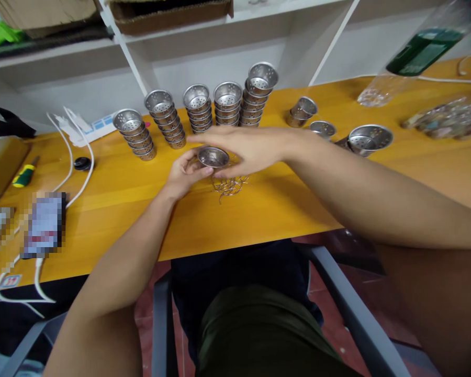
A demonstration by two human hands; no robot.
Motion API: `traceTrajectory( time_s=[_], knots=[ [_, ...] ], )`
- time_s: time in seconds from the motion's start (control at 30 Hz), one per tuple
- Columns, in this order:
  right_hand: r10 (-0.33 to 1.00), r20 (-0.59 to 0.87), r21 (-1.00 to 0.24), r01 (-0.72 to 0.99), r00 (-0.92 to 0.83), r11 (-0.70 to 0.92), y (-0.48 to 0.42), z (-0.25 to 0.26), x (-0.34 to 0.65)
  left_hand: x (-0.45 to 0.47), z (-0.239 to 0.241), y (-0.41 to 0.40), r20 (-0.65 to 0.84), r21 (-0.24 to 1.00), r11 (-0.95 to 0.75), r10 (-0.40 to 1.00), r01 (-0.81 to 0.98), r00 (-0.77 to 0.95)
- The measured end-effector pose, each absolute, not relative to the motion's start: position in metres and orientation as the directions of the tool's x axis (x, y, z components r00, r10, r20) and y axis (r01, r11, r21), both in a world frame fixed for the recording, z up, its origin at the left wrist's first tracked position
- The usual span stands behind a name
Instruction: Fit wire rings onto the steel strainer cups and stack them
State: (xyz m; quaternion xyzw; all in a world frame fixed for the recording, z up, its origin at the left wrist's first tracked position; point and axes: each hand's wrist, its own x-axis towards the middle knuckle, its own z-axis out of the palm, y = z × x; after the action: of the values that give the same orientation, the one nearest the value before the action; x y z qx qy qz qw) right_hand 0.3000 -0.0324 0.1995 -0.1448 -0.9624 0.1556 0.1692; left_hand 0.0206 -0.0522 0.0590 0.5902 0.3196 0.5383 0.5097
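A small perforated metal cup (213, 157) is between my hands, above the desk. My left hand (183, 172) grips its left side, thumb at the front and fingers curled round the edge. My right hand (251, 149) reaches round it from the right, with its fingers long behind the rim and its thumb low at the front. Just below lies a tangle of thin bent metal wires (231, 186), partly hidden by my right hand. Behind my hands stand nested stacks of similar cups, among them a left stack (135, 135) and a tall right stack (258, 94).
To the right are tilted loose cups (304, 109), a larger metal cup (371, 139), a clear bottle (412, 57) and a blurred plastic bag (447, 119). On the left are a phone (44, 225) with white cables, a power strip (96, 128) and a screwdriver (23, 175).
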Motion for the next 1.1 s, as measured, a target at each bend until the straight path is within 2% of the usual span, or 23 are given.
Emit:
traceTrajectory(
  time_s=[0.07, 0.17, 0.23, 0.3, 0.37, 0.53, 0.63, 0.73, 0.83, 0.97, 1.1],
  knots=[
    [0.299, 0.197, -0.363, 0.214, -0.933, 0.907, -0.032, 0.202, 0.288, 0.023, 0.061, -0.055, 0.304, 0.944, -0.256, 0.922, -0.209, 0.239],
    [0.374, 0.156, -0.326, 0.31, -0.914, 0.893, -0.014, 0.232, 0.29, 0.024, 0.066, -0.059, 0.291, 0.941, -0.236, 0.931, -0.244, 0.22],
    [0.481, 0.222, -0.283, 0.416, -0.848, 0.864, 0.006, 0.263, 0.3, 0.023, 0.068, -0.061, 0.281, 0.946, -0.235, 0.938, -0.222, 0.204],
    [0.561, 0.383, -0.236, 0.51, -0.734, 0.827, 0.033, 0.29, 0.309, 0.021, 0.069, -0.061, 0.271, 0.956, -0.243, 0.946, -0.166, 0.178],
    [0.633, 0.398, -0.248, 0.586, -0.665, 0.772, 0.059, 0.305, 0.312, 0.019, 0.068, -0.059, 0.267, 0.961, -0.252, 0.953, -0.115, 0.146],
    [0.748, 0.274, -0.352, 0.661, -0.604, 0.663, 0.078, 0.309, 0.303, 0.016, 0.064, -0.054, 0.299, 0.953, -0.291, 0.947, -0.078, 0.115],
    [0.661, 0.316, -0.25, 0.612, -0.68, 0.75, 0.049, 0.306, 0.298, 0.016, 0.063, -0.053, 0.342, 0.938, -0.333, 0.935, -0.095, 0.092],
    [0.473, 0.382, -0.101, 0.473, -0.794, 0.875, 0.012, 0.292, 0.292, 0.02, 0.068, -0.058, 0.365, 0.92, -0.339, 0.925, -0.198, 0.111],
    [0.3, 0.415, -0.053, 0.306, -0.859, 0.951, -0.015, 0.253, 0.28, 0.028, 0.079, -0.071, 0.328, 0.911, -0.264, 0.93, -0.317, 0.167],
    [0.313, 0.44, -0.189, 0.254, -0.842, 0.949, -0.029, 0.192, 0.27, 0.038, 0.087, -0.083, 0.257, 0.911, -0.192, 0.957, -0.365, 0.138],
    [0.31, 0.485, -0.271, 0.196, -0.818, 0.942, -0.028, 0.169, 0.287, 0.039, 0.083, -0.076, 0.224, 0.91, -0.175, 0.97, -0.376, 0.091]
  ],
)
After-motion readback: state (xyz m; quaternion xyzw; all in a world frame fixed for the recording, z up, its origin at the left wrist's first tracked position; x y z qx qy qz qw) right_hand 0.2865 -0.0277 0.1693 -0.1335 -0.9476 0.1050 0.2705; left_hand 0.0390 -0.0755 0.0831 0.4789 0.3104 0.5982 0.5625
